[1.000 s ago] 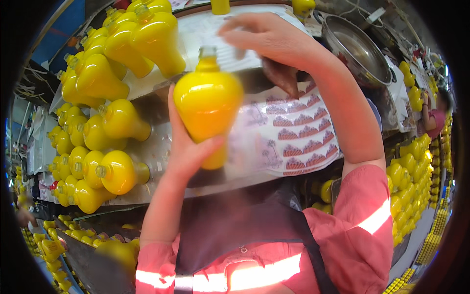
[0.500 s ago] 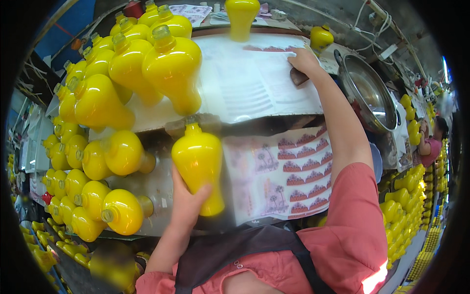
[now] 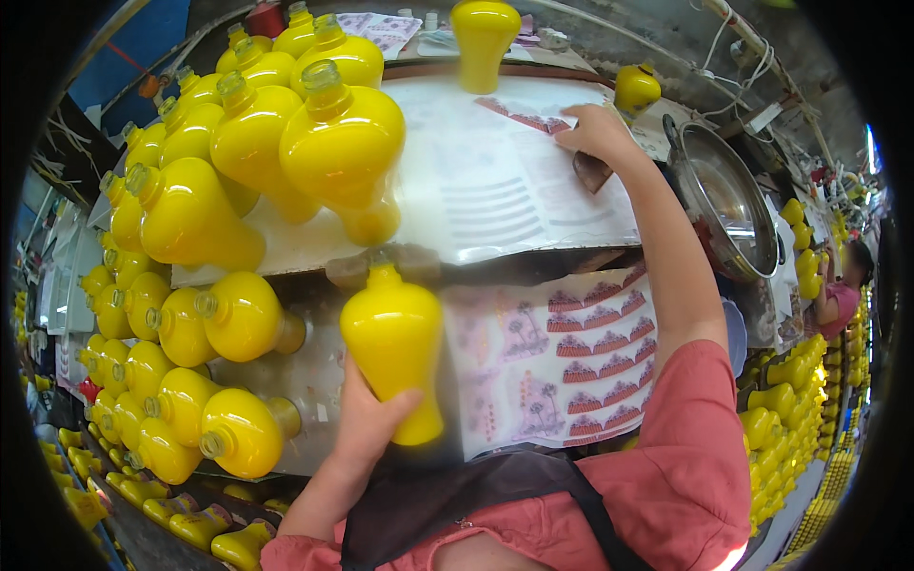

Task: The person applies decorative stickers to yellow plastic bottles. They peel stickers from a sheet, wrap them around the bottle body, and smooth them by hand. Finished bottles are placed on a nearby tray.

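Left hand (image 3: 373,407) grasps yellow bottle (image 3: 391,333), frame centre: long axis near-vertical, neck (image 3: 384,273) toward top edge; right hand (image 3: 602,136), upper right, grip indeterminable.

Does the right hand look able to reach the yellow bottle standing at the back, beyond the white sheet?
Probably yes: the right hand is near the back bottle, with just a printed strip showing between. The brown piece it holds might hamper gripping.
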{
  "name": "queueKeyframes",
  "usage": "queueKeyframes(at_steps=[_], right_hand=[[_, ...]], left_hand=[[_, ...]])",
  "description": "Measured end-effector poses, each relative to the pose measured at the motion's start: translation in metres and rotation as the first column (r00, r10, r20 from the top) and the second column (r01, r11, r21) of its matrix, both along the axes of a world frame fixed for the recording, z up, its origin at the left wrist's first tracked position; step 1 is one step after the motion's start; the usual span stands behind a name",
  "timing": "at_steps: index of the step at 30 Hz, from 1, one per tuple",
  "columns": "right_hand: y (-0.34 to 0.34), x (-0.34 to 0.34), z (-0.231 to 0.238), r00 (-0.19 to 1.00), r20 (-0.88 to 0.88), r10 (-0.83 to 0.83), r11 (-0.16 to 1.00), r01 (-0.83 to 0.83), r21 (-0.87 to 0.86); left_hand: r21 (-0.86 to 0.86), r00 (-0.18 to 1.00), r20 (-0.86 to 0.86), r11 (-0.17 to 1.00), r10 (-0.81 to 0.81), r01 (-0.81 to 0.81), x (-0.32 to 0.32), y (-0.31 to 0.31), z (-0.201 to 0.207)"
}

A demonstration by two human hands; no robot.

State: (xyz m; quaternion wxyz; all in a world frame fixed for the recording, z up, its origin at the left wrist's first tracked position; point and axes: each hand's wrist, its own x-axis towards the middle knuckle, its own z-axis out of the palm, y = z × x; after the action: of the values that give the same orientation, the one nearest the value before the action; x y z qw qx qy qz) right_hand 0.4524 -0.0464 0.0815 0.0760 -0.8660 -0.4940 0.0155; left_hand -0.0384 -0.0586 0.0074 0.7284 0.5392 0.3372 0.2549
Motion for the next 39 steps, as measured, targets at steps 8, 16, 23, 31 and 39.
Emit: queueKeyframes(at_steps=[8, 16, 23, 31, 39], right_hand=[[0.017, 0.017, -0.017, 0.999, -0.032, -0.029, 0.993, 0.032, 0.115], [-0.038, 0.052, 0.02, 0.968, -0.237, 0.081, 0.931, 0.011, 0.364], [-0.268, 0.208, 0.094, 0.911, -0.046, -0.41, 0.874, 0.407, 0.267], [-0.365, 0.254, 0.017, 0.921, 0.13, -0.367, 0.863, 0.389, -0.322], [-0.348, 0.231, 0.052, 0.846, -0.065, -0.528, 0.829, 0.498, -0.253]], left_hand=[[0.088, 0.989, 0.13, 0.993, 0.069, -0.081, 0.001, -0.009, -0.004], [-0.076, 0.995, 0.1, 0.997, -0.009, 0.017, -0.009, 0.002, -0.009], [-0.155, 0.985, 0.172, 0.988, 0.002, 0.025, -0.008, 0.001, -0.002], [0.353, 1.0, -0.007, 0.935, -0.027, 0.027, -0.006, -0.011, -0.004], [0.169, 1.0, 0.018, 0.986, 0.007, -0.01, -0.003, -0.004, -0.005]])
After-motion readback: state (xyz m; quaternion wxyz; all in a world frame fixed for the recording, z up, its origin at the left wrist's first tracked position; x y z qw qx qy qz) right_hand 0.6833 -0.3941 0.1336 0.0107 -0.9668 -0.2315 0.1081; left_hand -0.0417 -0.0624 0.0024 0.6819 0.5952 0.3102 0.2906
